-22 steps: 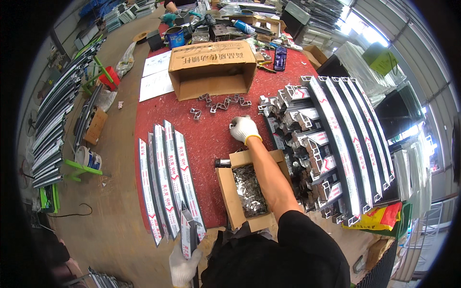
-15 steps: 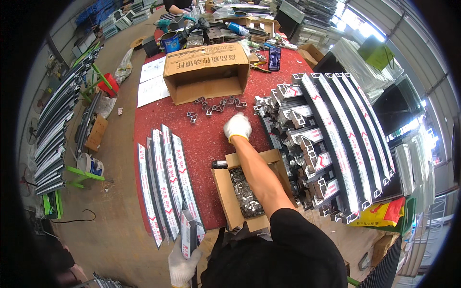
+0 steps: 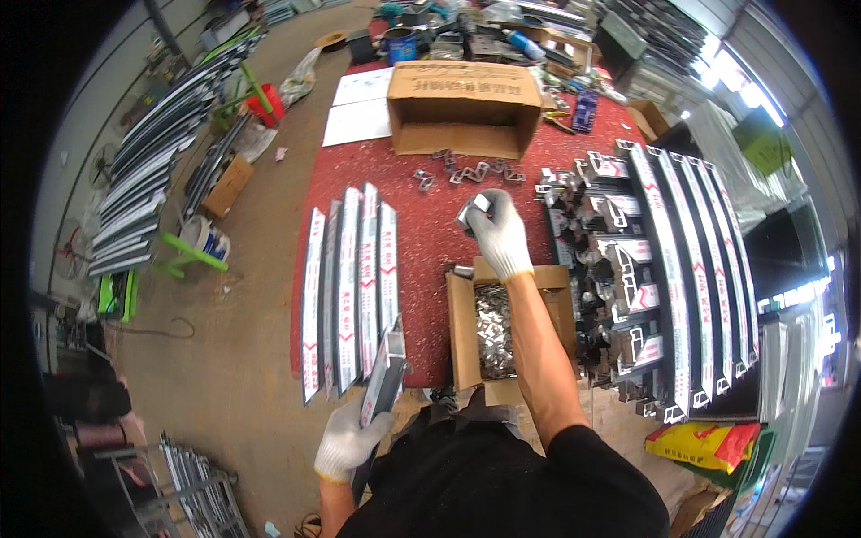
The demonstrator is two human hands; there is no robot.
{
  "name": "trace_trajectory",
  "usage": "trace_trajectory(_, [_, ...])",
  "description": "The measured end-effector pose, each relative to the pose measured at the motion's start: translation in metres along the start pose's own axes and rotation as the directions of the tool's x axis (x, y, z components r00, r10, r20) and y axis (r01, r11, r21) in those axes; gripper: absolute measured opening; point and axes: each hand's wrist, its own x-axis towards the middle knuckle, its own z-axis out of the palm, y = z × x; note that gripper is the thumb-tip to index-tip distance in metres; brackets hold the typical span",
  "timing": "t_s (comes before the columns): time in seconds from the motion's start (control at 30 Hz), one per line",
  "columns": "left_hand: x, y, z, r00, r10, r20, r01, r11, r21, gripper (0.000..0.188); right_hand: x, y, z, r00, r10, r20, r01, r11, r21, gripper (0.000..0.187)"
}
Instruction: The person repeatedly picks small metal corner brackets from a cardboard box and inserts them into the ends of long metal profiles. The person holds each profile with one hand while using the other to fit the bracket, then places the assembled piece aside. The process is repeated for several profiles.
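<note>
My gloved left hand (image 3: 352,439) is closed around a dark metal profile (image 3: 387,381) with a white face, its cut end tilted up at the near edge of the red table (image 3: 430,260). My gloved right hand (image 3: 499,235) pinches a small silvery metal bracket (image 3: 470,212) above the table. Beyond that hand lie several loose metal corner brackets (image 3: 466,170). Just under the right forearm sits an open carton (image 3: 462,332) filled with small shiny metal pieces (image 3: 495,327). Several labelled profiles (image 3: 348,296) lie side by side left of it.
An open cardboard box (image 3: 462,79) stands on its side farther back, with white paper sheets (image 3: 357,123) to its left. On the right, long profiles (image 3: 659,278) are stacked beside shorter pieces (image 3: 628,296). Tools and cans clutter the far end.
The view has swung, so the table sits farther right and higher in it. The metal bracket now shows in my right fingers. My left hand still grips the profile, now angled more to the right.
</note>
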Motion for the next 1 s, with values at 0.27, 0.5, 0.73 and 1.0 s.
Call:
trace_trajectory(0.27, [0.014,0.006,-0.007,0.972,0.043,0.23,0.046,0.929,-0.368,0.044,-0.105,-0.096,-0.02,0.88,-0.472,-0.045,0.474,0.88,0.036,0.063])
trace_trajectory(0.5, [0.017,0.007,-0.007,0.943,0.111,0.312,0.036,0.902,-0.429,0.049,-0.128,-0.111,-0.038,0.875,-0.483,-0.041,0.484,0.875,0.004,0.06])
trace_trajectory(0.73, [0.02,0.008,-0.005,0.933,0.094,0.348,0.026,0.945,-0.326,0.049,-0.156,-0.123,-0.038,0.933,-0.339,0.123,0.317,0.933,0.17,0.05])
trace_trajectory(1.0, [0.02,0.013,-0.001,0.932,0.079,0.355,0.076,0.912,-0.403,0.049,-0.152,-0.125,-0.042,0.9,-0.377,0.217,0.368,0.926,0.082,0.04])
